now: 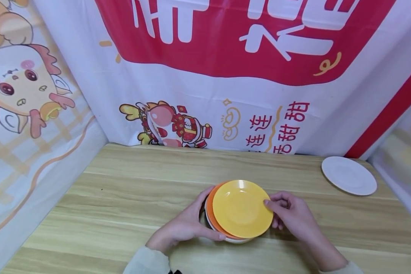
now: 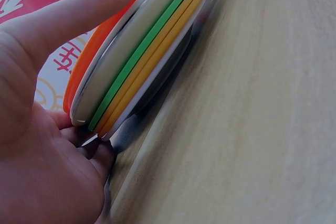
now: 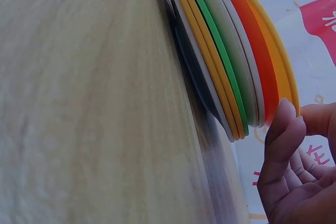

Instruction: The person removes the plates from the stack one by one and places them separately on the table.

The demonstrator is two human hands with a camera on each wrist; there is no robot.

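A stack of small round plates (image 2: 123,69) stands on the table near its middle. From the side it shows orange, white, cream, green and yellow rims, with a dark base at the bottom. My left hand (image 1: 188,224) grips the stack from the left, thumb at the near side and fingers round the far side. On top is a yellow plate (image 1: 242,208), shifted right over an orange plate (image 1: 210,211) and raised a little at its right edge. My right hand (image 1: 292,215) pinches that right edge between thumb and fingers.
A white plate (image 1: 349,176) lies alone at the table's back right. The wooden table (image 1: 123,190) meets a printed cloth (image 1: 191,87) hanging behind it, and more printed cloth (image 1: 24,152) hangs at the left.
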